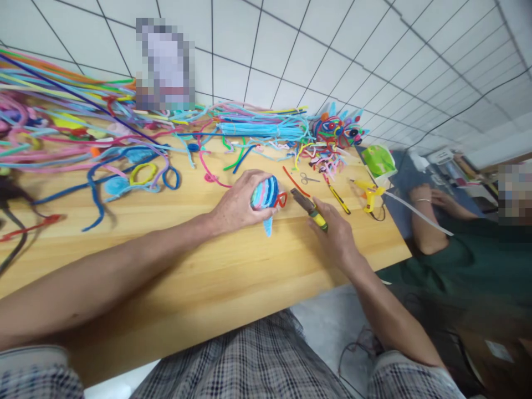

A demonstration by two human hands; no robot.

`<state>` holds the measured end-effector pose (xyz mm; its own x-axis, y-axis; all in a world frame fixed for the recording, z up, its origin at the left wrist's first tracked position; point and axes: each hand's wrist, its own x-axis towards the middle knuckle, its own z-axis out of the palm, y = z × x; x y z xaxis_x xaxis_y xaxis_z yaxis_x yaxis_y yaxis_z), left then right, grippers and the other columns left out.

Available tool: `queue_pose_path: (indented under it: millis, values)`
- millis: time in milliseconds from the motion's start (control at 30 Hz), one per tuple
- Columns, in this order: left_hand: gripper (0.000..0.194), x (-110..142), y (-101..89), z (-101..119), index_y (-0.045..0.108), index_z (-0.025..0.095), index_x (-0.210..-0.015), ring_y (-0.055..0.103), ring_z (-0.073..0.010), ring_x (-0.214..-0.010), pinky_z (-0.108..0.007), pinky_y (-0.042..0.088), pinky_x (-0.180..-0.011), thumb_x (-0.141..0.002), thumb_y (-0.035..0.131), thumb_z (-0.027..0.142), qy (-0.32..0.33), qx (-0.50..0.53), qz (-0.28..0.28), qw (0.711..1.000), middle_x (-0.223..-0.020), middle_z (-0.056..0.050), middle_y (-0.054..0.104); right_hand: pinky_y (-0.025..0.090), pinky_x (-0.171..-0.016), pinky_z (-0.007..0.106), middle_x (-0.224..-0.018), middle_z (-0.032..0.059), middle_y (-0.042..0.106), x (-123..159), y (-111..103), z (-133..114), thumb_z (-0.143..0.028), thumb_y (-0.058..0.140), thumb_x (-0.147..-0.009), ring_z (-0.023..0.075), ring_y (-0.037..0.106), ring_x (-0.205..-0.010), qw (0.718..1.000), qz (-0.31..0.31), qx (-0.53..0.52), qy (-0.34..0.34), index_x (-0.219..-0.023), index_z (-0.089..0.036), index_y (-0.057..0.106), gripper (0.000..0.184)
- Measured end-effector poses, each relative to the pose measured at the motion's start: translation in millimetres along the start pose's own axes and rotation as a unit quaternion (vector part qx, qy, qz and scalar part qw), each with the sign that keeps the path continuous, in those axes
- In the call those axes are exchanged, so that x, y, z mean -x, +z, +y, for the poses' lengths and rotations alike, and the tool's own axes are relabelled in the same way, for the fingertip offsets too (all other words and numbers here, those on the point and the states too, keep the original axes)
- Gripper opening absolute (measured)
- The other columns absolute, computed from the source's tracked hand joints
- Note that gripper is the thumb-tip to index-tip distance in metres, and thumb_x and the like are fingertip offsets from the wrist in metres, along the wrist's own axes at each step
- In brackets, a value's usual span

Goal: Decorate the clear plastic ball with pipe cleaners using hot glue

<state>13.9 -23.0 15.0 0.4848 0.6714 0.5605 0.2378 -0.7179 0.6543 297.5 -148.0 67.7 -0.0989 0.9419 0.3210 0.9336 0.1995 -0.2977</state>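
Observation:
My left hand (239, 202) is closed around a striped pipe-cleaner ball (266, 193) in blues and pink. From its right side sticks a red loop (281, 200), and a light blue pointed piece (268, 226) hangs below it. My right hand (336, 233) grips pliers (306, 204) with yellow and black handles. Their metal head points at the red loop, a short gap away. Just above lie a red pipe-cleaner strip (293, 178) and small scissors (308, 178). To the right of the pliers rests a yellow utility knife (338, 198).
Bundles of coloured pipe cleaners (261, 130) line the wall side of the wooden table (233, 282). A finished-looking colourful figure (332, 130) stands at the back right. A yellow glue gun (369, 194) and a green packet (379, 160) lie near the right edge. Another person's arm (428, 221) is beyond.

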Motion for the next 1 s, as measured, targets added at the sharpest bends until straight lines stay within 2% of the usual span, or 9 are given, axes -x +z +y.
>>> queue_pose_path:
  millis: [100, 267, 500, 767, 1000]
  values:
    - [0.078, -0.3, -1.1, 0.8, 0.048, 0.027, -0.152, 0.059, -0.0352, -0.144, -0.059, 0.050, -0.125, -0.085, 0.087, 0.038, -0.002, -0.003, -0.006, 1.000, -0.151, -0.014, 0.060, 0.064, -0.110, 0.054, -0.147, 0.0205, 0.072, -2.0, 11.6, 2.0, -0.025, 0.065, -0.101, 0.0367, 0.071, -0.137, 0.993, 0.044, 0.096, -0.048, -0.165, -0.021, 0.052, 0.064]
    - [0.076, 0.2, -3.0, 2.6, 0.048, 0.025, -0.152, 0.058, -0.0351, -0.146, -0.059, 0.050, -0.125, -0.088, 0.084, 0.040, 0.003, -0.003, -0.006, 1.000, -0.153, -0.015, 0.059, 0.062, -0.114, 0.056, -0.153, 0.0218, 0.067, -10.6, 24.3, 2.7, -0.016, 0.061, -0.099, 0.0380, 0.063, -0.145, 0.981, 0.059, 0.169, -0.077, -0.171, -0.021, 0.039, 0.076]
    - [0.079, -0.3, -6.1, 4.7, 0.047, 0.027, -0.153, 0.057, -0.0362, -0.148, -0.061, 0.049, -0.126, -0.085, 0.087, 0.039, -0.001, -0.006, -0.023, 1.000, -0.153, -0.015, 0.059, 0.057, -0.120, 0.062, -0.152, 0.0238, 0.066, -17.9, 36.8, 2.0, -0.018, 0.048, -0.107, 0.0385, 0.061, -0.149, 0.980, 0.070, 0.169, -0.082, -0.172, -0.019, 0.038, 0.066]
    - [0.083, 0.0, -7.4, 5.0, 0.048, 0.027, -0.154, 0.058, -0.0372, -0.147, -0.061, 0.049, -0.126, -0.083, 0.088, 0.042, -0.005, -0.017, -0.031, 0.999, -0.153, -0.016, 0.059, 0.058, -0.117, 0.058, -0.146, 0.0241, 0.068, -16.7, 42.5, 1.4, -0.019, 0.046, -0.111, 0.0365, 0.065, -0.142, 0.974, 0.102, 0.172, -0.109, -0.173, -0.017, 0.036, 0.063]
    - [0.085, -0.6, -8.7, 5.6, 0.045, 0.030, -0.155, 0.058, -0.0370, -0.148, -0.062, 0.050, -0.125, -0.083, 0.089, 0.039, -0.001, -0.027, -0.037, 0.999, -0.154, -0.014, 0.059, 0.059, -0.114, 0.058, -0.142, 0.0220, 0.071, -17.7, 44.6, -1.6, -0.030, 0.050, -0.113, 0.0374, 0.068, -0.134, 0.983, 0.089, 0.140, -0.074, -0.173, -0.023, 0.039, 0.061]
